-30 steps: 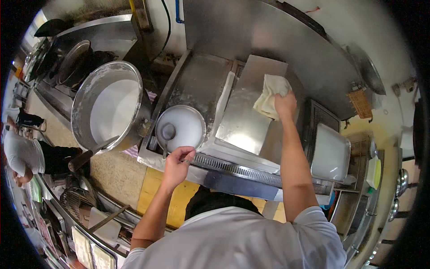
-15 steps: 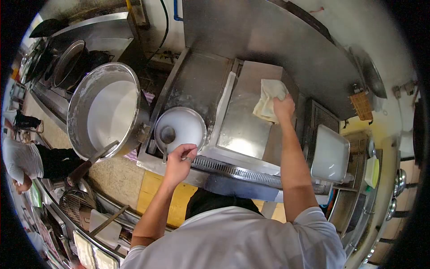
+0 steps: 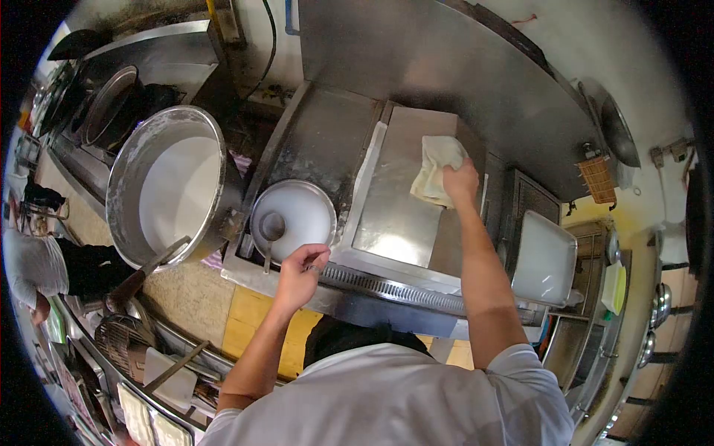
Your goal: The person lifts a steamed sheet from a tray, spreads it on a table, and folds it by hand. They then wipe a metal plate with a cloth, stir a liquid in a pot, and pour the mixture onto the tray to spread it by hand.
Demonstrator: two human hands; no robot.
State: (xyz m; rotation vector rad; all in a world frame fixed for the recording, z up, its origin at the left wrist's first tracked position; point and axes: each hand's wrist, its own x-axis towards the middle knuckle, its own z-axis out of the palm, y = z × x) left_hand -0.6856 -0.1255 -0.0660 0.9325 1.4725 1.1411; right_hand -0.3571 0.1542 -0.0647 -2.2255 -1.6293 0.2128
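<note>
The right hand (image 3: 460, 180) presses a cloth (image 3: 437, 171) on a metal cover (image 3: 404, 186), which has slid closer to the pale raised strip (image 3: 367, 178) since the earlier frame.
The right fingers grip the cloth, which has moved along with the cover; the left hand (image 3: 303, 277), fingers curled closed, hovers by the ladle (image 3: 272, 227) resting in a bowl of white liquid (image 3: 306, 214) on the worktop (image 3: 316, 141).

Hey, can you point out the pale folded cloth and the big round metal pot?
Pale folded cloth (image 3: 435, 169): head view, middle of its upper surface.
Big round metal pot (image 3: 125, 189): head view, left inner wall.
</note>
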